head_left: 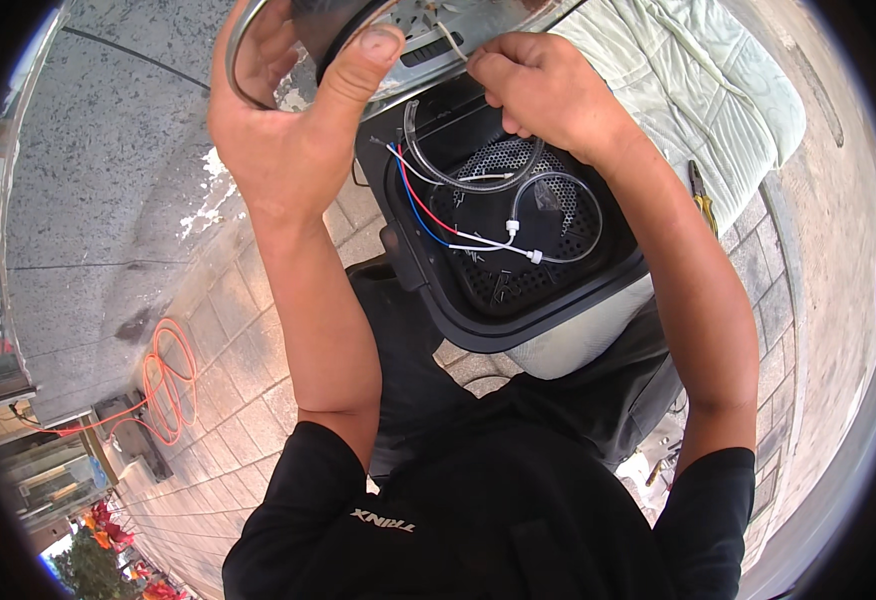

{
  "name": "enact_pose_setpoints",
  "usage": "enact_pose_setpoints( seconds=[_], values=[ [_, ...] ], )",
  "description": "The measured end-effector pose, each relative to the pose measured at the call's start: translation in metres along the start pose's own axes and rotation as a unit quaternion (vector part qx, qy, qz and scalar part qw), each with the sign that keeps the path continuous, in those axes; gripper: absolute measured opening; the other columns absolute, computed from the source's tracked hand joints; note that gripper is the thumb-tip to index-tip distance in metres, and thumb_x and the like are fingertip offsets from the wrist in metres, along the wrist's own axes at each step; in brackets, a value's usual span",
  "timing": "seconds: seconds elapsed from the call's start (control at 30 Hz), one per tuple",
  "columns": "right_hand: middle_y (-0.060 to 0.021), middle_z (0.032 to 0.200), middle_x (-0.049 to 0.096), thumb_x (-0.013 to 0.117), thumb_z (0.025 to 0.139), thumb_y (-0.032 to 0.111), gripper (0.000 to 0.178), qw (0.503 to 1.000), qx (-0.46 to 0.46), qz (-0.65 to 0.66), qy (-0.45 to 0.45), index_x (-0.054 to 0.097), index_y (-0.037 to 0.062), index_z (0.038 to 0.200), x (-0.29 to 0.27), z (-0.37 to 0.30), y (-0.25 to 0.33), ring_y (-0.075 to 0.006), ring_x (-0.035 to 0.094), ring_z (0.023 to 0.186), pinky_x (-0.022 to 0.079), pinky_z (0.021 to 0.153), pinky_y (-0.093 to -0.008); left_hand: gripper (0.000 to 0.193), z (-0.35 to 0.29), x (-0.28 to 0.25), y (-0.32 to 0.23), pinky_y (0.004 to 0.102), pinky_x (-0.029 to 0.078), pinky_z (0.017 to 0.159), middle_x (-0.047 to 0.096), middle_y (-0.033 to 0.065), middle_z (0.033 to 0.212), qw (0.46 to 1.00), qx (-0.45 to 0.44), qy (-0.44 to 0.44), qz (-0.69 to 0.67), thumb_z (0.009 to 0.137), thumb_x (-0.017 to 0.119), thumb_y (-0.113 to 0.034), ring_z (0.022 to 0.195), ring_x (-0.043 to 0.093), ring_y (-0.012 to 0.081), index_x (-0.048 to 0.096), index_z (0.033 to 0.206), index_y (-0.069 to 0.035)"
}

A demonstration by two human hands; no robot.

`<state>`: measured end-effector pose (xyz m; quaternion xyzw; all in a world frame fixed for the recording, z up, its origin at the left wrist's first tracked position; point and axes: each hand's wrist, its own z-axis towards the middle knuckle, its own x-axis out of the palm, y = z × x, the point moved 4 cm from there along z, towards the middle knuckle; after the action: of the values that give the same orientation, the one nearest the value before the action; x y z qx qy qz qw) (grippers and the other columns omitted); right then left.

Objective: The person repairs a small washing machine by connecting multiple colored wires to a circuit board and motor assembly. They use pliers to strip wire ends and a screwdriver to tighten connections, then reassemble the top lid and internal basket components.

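Pavement [228, 330]: grey paving stones are seen far beneath both grips; an orange cable [163, 385] is coiled on them, well apart to the left.
Cushion [698, 90]: a pale quilted pad is spread to the right of the right grip.
Black basket [518, 250]: it is placed just beneath both grips, its perforated floor open to view.
Metal housing [408, 40]: a round silver part is held up above the basket.
Tubing and wires [478, 215]: clear tubing loops and red, blue and white wires are laid in the basket, just under the right grip.
Left hand [288, 110]: the grip is closed on the housing rim, the thumb pressed over its edge.
Right hand [543, 85]: the grip is pinched narrow against the housing; whether anything is pinched in it cannot be told.
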<state>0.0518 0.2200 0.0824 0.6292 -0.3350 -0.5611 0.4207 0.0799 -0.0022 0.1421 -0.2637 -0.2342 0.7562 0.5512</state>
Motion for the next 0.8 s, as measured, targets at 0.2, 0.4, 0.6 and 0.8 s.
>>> enact_pose_setpoints(
  seconds=[0.2,0.4,0.6,0.8],
  values=[
    [-0.0170,0.073,0.070,0.058,0.098,0.031,0.042,0.993,-0.096,-0.036,-0.065,0.077,-0.0048,0.108,0.003,0.004,-0.003,-0.0209,0.071,0.066,0.059,0.075,-0.0369,0.088,-0.002,0.005,-0.002,0.0390,0.055,0.104,0.066,0.0229,0.139,0.999,-0.024,-0.014,-0.025,0.081,0.100,-0.029,0.125,0.068,0.0284,0.058,0.148,0.009],
    [-0.0024,0.075,0.061,0.066,0.099,0.026,0.029,0.987,0.054,0.147,0.027,0.074,-0.0012,0.102,0.005,-0.001,-0.003,-0.0112,0.054,0.056,0.044,0.053,-0.0285,0.087,-0.002,0.001,0.004,0.0389,0.056,0.103,0.065,0.0219,0.140,0.999,-0.013,-0.029,-0.011,0.081,0.100,-0.028,0.127,0.067,0.0280,0.058,0.148,0.008],
    [-0.0027,0.071,0.060,0.065,0.099,0.024,0.026,0.983,0.101,0.143,0.054,0.072,-0.0008,0.097,0.008,-0.010,-0.011,-0.0109,0.053,0.053,0.043,0.052,-0.0278,0.088,-0.002,0.001,0.005,0.0390,0.055,0.104,0.065,0.0216,0.141,0.999,-0.017,-0.030,-0.019,0.080,0.101,-0.028,0.127,0.067,0.0279,0.059,0.148,0.008],
    [-0.0025,0.070,0.059,0.064,0.098,0.024,0.024,0.976,0.116,0.174,0.055,0.070,0.0005,0.095,0.008,-0.024,-0.026,-0.0098,0.050,0.050,0.040,0.048,-0.0272,0.089,-0.002,0.000,0.006,0.0391,0.054,0.105,0.065,0.0214,0.140,0.999,-0.028,-0.036,-0.006,0.080,0.101,-0.031,0.126,0.066,0.0277,0.059,0.148,0.008]
  ],
)
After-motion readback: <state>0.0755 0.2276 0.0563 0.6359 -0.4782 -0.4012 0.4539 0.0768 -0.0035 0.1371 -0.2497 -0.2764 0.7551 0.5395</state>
